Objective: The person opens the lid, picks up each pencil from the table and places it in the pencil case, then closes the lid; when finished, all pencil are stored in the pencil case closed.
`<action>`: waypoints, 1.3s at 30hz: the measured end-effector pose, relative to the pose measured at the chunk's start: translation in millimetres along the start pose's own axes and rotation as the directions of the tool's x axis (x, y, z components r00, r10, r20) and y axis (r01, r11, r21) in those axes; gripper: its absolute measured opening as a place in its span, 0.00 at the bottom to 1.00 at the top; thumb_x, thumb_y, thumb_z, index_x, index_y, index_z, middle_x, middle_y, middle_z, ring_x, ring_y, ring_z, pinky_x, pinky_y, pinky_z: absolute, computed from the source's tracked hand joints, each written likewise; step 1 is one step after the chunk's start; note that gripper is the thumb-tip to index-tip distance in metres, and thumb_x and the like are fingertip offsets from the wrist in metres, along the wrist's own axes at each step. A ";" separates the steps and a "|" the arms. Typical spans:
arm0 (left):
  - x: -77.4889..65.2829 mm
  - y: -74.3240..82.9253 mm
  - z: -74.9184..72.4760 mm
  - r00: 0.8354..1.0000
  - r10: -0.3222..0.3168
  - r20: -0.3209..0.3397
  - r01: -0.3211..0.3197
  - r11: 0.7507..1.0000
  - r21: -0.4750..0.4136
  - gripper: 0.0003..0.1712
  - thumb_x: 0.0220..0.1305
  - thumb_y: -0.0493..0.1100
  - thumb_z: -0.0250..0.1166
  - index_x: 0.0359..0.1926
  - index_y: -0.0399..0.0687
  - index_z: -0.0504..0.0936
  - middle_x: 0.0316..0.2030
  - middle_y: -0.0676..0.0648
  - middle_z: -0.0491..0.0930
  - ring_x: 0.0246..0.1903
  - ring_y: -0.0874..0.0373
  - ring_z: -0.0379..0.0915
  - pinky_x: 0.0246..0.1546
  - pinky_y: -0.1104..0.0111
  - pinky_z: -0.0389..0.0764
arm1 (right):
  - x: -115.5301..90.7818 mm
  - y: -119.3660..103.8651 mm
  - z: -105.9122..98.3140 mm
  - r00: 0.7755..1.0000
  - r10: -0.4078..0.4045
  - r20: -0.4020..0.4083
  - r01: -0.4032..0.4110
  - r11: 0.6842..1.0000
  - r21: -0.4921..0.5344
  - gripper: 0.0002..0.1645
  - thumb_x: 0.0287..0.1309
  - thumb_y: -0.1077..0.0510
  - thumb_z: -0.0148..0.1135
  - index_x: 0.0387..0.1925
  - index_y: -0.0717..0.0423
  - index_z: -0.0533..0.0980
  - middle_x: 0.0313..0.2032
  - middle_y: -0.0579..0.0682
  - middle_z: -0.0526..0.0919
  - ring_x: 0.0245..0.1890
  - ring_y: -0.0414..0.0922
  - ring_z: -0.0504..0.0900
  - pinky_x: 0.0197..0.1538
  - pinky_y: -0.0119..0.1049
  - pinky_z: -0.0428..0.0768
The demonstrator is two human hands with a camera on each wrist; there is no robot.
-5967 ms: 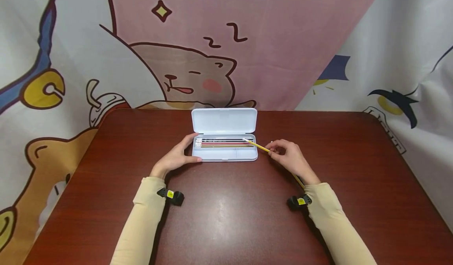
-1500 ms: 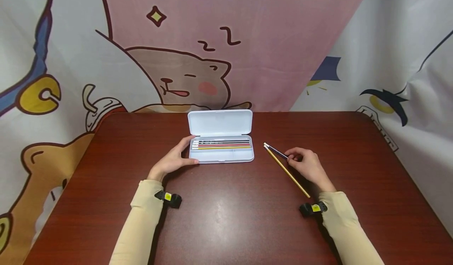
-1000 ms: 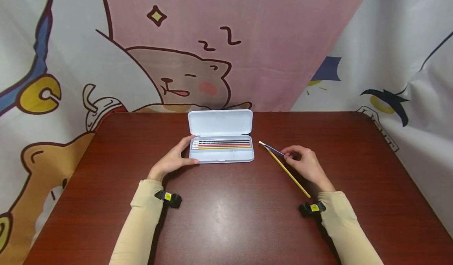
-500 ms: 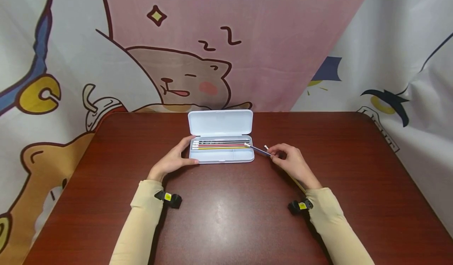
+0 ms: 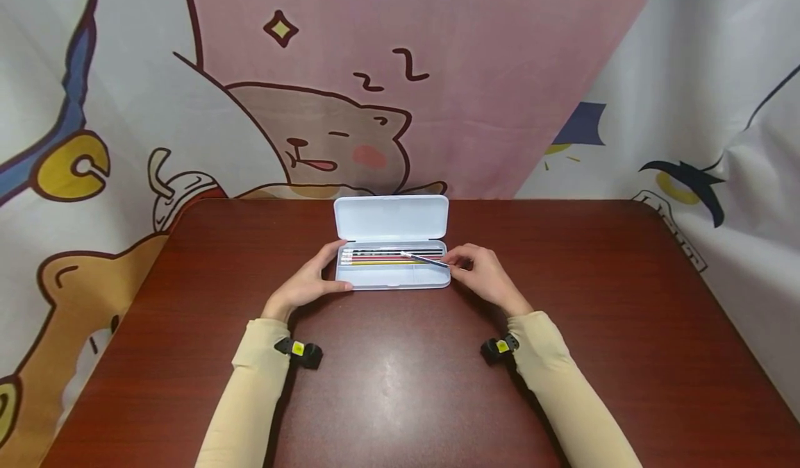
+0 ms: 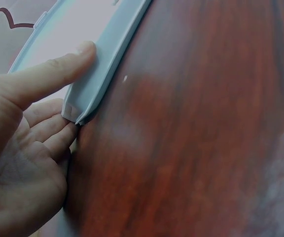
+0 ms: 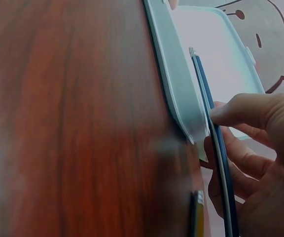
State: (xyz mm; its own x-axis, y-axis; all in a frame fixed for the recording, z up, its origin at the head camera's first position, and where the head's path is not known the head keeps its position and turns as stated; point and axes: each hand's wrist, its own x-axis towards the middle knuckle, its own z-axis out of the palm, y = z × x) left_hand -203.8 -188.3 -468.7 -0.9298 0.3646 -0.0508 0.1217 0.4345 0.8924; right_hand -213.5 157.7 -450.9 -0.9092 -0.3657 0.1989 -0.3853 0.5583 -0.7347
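Note:
A white pencil case (image 5: 375, 276) lies with its lid (image 5: 392, 219) raised; several pencils (image 5: 369, 257) in black, red and yellow lie side by side in its rear compartment. My left hand (image 5: 307, 286) holds the case's left end, thumb on the front rim (image 6: 100, 66) and fingers around the far side. Between thumb and fingers, my right hand (image 5: 486, 277) pinches a dark blue pencil with a white stripe (image 7: 206, 89). Its eraser end points left, slanting over the row at the case's right end. The pencil's rear part is hidden by the hand in the head view.
In the right wrist view a yellow pencil (image 7: 200, 217) lies on the table near the right hand; the arm covers it in the head view. The brown table (image 5: 387, 385) ends at a cartoon-printed cloth (image 5: 487, 107) behind the case.
The right hand took up the dark blue pencil from beside the yellow one and carried it left over the case. The yellow pencil held earlier is now out of that hand. Left hand stays put.

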 end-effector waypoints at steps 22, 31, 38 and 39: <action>-0.5 0.1 0.0 1.000 0.002 0.003 -0.002 1.000 0.013 0.50 0.51 0.37 0.75 0.71 0.45 0.56 0.70 0.39 0.57 0.69 0.48 0.49 0.66 0.51 0.49 | 37.7 -25.9 31.1 0.994 -0.101 0.050 0.100 0.995 0.012 0.09 0.54 0.71 0.63 0.37 0.61 0.84 0.33 0.52 0.82 0.34 0.45 0.78 0.40 0.40 0.76; -0.1 0.1 -0.1 1.000 -0.001 0.001 0.001 1.000 0.001 0.50 0.51 0.36 0.75 0.71 0.45 0.56 0.70 0.38 0.57 0.69 0.48 0.50 0.67 0.52 0.49 | 55.1 -37.5 48.2 0.987 -0.141 0.083 0.144 0.989 -0.034 0.08 0.54 0.69 0.65 0.36 0.61 0.85 0.32 0.51 0.82 0.35 0.46 0.78 0.41 0.39 0.75; 0.3 0.5 0.0 1.000 -0.004 0.003 0.004 1.000 0.005 0.51 0.51 0.37 0.75 0.71 0.45 0.56 0.70 0.38 0.56 0.69 0.48 0.50 0.67 0.51 0.49 | 66.7 -41.3 57.6 0.983 -0.139 0.119 0.145 0.988 -0.046 0.08 0.54 0.69 0.64 0.35 0.59 0.85 0.31 0.50 0.83 0.34 0.44 0.78 0.42 0.37 0.75; 0.2 0.7 0.0 1.000 -0.006 0.005 0.006 1.000 0.004 0.51 0.51 0.37 0.75 0.72 0.45 0.56 0.70 0.38 0.56 0.69 0.48 0.49 0.67 0.51 0.49 | 68.0 -41.4 58.5 0.982 -0.139 0.124 0.146 0.988 -0.046 0.08 0.54 0.69 0.64 0.35 0.59 0.85 0.32 0.50 0.83 0.34 0.44 0.78 0.42 0.37 0.75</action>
State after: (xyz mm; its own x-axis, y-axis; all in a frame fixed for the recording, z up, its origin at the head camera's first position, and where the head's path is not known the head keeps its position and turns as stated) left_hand -203.9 -187.9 -468.1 -0.9289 0.3658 -0.0581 0.1175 0.4399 0.8903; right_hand -250.1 66.2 -444.9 -0.8200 -0.5294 0.2174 -0.5208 0.5328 -0.6670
